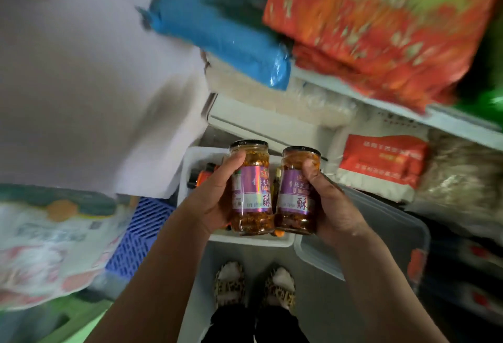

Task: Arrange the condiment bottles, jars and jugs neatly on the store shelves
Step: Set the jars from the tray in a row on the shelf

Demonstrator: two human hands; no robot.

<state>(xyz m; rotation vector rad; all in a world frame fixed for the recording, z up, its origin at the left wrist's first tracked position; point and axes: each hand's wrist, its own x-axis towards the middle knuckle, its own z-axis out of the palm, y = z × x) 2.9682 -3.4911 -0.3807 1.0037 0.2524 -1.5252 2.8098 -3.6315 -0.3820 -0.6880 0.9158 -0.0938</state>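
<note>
I hold two glass jars of chili crisp with purple labels and black lids, upright and side by side in front of me. My left hand (pixel 215 195) grips the left jar (pixel 251 190), thumb across its upper part. My right hand (pixel 330 206) grips the right jar (pixel 296 193) in the same way. Both jars hang above a white plastic bin (pixel 190 163) on the floor, where an orange-capped bottle (pixel 202 178) lies partly hidden behind my left hand.
A white shelf edge (pixel 449 122) runs across the upper right, carrying red-orange bags (pixel 381 29) and a blue packet (pixel 226 35). A red and white sack (pixel 381 163) lies below it. A blue crate (pixel 141 236) stands at left, a clear lidded bin (pixel 386 233) at right. My feet (pixel 254 285) stand below.
</note>
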